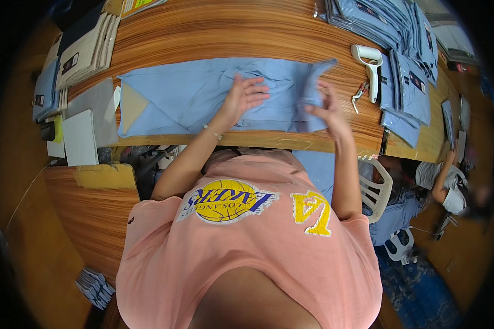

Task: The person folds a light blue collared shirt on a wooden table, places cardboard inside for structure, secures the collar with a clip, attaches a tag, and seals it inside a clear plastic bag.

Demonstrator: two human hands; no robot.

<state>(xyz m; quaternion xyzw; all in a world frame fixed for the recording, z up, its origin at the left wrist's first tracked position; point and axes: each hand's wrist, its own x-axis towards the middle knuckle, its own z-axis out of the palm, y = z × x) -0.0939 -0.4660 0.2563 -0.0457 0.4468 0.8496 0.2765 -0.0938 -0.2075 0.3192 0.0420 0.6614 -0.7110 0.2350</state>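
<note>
A light blue cloth garment (186, 90) lies stretched lengthwise across the wooden table in front of me. At its left end a corner is folded, with a beige triangle showing; the middle is wrinkled. My left hand (246, 100) rests on the middle of the garment, fingers spread and nearly straight. At the garment's right end, my right hand (333, 111) grips the raised, turned-up edge between thumb and fingers. That edge stands up off the table and is partly blurred.
To the right lie a white lint roller (371, 68) and small thread snips (359, 96). Bagged blue garments (409, 90) are stacked beyond them; beige folded garments (88, 52) stand at far left, near white card sheets (80, 137). Another person (450, 186) sits at right, past a white chair (377, 189).
</note>
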